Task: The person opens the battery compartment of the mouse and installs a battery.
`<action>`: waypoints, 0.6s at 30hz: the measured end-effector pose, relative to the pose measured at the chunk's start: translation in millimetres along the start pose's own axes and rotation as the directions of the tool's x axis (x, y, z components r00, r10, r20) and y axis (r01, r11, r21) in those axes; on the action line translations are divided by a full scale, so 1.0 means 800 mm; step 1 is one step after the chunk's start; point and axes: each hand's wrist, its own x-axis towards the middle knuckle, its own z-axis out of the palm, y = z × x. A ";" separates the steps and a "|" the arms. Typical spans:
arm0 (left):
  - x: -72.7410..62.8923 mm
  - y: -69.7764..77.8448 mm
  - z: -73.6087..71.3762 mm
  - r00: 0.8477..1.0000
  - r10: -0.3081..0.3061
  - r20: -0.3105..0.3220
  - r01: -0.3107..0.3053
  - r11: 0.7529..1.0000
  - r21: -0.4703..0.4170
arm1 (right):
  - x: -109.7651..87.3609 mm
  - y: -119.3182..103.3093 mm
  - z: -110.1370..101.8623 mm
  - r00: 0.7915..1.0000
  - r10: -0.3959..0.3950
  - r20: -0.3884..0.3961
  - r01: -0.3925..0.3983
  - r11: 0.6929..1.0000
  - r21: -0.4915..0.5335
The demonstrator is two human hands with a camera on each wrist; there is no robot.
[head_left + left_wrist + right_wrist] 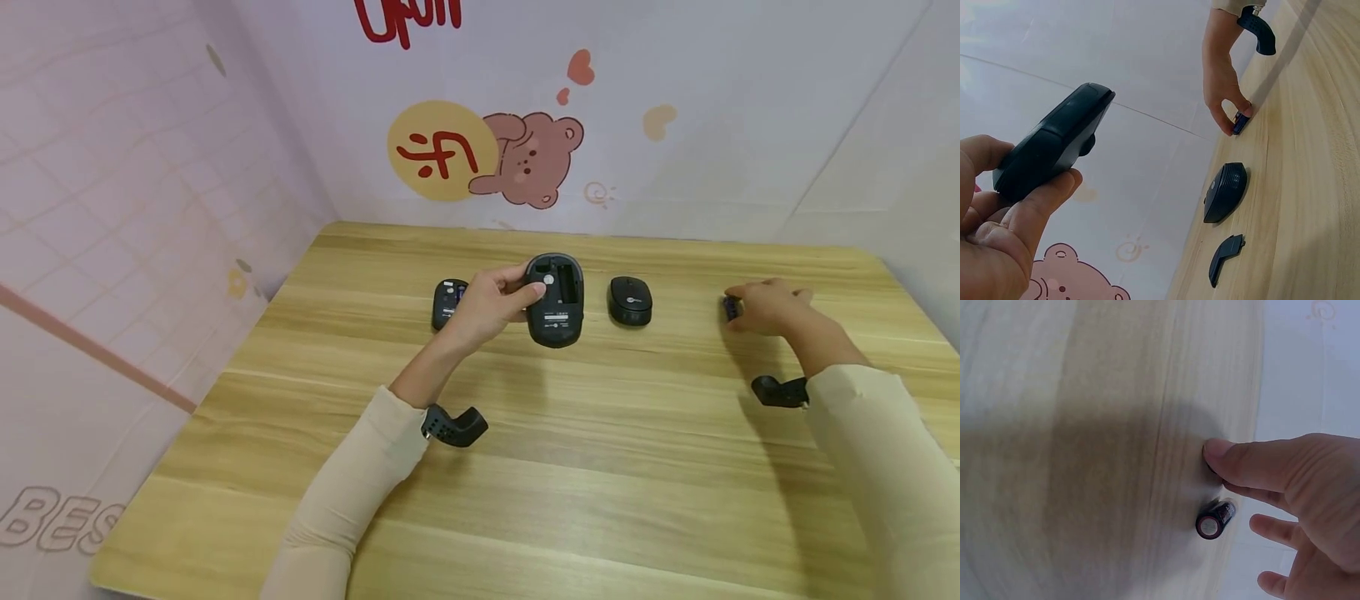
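Note:
My left hand (487, 308) grips a black computer mouse (555, 302) above the table, thumb on its underside. That underside faces the head camera and shows an uncovered, empty battery slot. At the far right, my right hand (772, 308) reaches down to the table. Its thumb and forefinger pinch a small dark battery, almost wholly hidden behind the thumb in the right wrist view. Beside those fingertips lies another battery (1213, 522). A second mouse (630, 302) rests upright on the table between the hands.
Another mouse (446, 302) lies underside up behind my left hand, partly covered by it, with something blue in its slot. A loose black battery cover (1225, 257) lies near the upright mouse. The wooden table (600, 467) ends at a printed wall (712, 183).

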 end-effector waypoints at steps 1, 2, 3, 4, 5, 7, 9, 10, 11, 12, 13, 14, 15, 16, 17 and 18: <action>0.000 0.000 0.000 1.000 -0.001 0.003 0.001 1.000 0.000 | 0.000 0.000 0.001 1.000 0.001 -0.005 -0.001 1.000 -0.005; 0.000 0.000 0.001 1.000 0.001 0.005 -0.001 1.000 -0.002 | 0.000 0.001 0.002 1.000 0.002 -0.010 -0.003 1.000 -0.008; 0.001 -0.001 0.002 1.000 0.002 0.008 -0.002 1.000 -0.002 | 0.000 0.001 0.002 1.000 0.001 -0.016 -0.001 1.000 -0.006; 0.001 -0.001 0.002 1.000 0.001 0.011 -0.001 1.000 -0.004 | 0.000 0.001 0.003 1.000 -0.004 -0.022 0.004 1.000 -0.007; 0.001 -0.001 0.003 1.000 -0.001 0.011 0.001 1.000 -0.002 | 0.000 0.000 0.003 1.000 -0.010 -0.029 0.009 1.000 -0.003; 0.001 -0.002 0.004 1.000 -0.010 0.006 0.010 1.000 0.007 | 0.000 -0.001 0.004 0.999 -0.026 -0.048 0.026 1.000 0.008; 0.002 -0.002 0.005 1.000 -0.020 -0.001 0.020 0.999 0.026 | -0.001 -0.003 0.003 0.997 -0.041 -0.070 0.043 0.999 0.029; 0.003 -0.002 0.005 1.000 -0.024 -0.002 0.024 0.999 0.030 | -0.001 -0.005 0.002 0.996 -0.048 -0.080 0.051 0.998 0.040; 0.003 -0.002 0.006 1.000 -0.028 -0.006 0.028 0.999 0.038 | -0.002 -0.007 0.001 0.995 -0.052 -0.089 0.057 0.997 0.056; 0.004 -0.002 0.006 1.000 -0.030 -0.009 0.030 0.999 0.043 | -0.002 -0.008 0.000 0.994 -0.056 -0.097 0.063 0.995 0.072; 0.004 -0.001 0.006 1.000 -0.029 -0.008 0.030 0.999 0.042 | -0.002 -0.010 0.000 0.993 -0.057 -0.103 0.066 0.994 0.087; 0.004 -0.001 0.006 1.000 -0.028 -0.007 0.028 0.999 0.041 | -0.003 -0.012 -0.001 0.992 -0.060 -0.108 0.071 0.993 0.100; 0.003 -0.001 0.007 1.000 -0.027 -0.006 0.027 0.999 0.037 | -0.003 -0.013 -0.001 0.992 -0.062 -0.114 0.074 0.991 0.111; 0.003 -0.001 0.007 1.000 -0.026 -0.003 0.026 0.999 0.032 | -0.004 -0.016 0.000 0.991 -0.065 -0.119 0.080 0.989 0.128; 0.003 -0.001 0.007 1.000 -0.025 -0.001 0.025 0.999 0.032 | -0.004 -0.018 0.000 0.990 -0.067 -0.125 0.085 0.985 0.147; 0.004 -0.002 0.008 1.000 -0.025 0.002 0.025 0.999 0.029 | -0.005 -0.021 0.001 0.989 -0.070 -0.133 0.092 0.981 0.169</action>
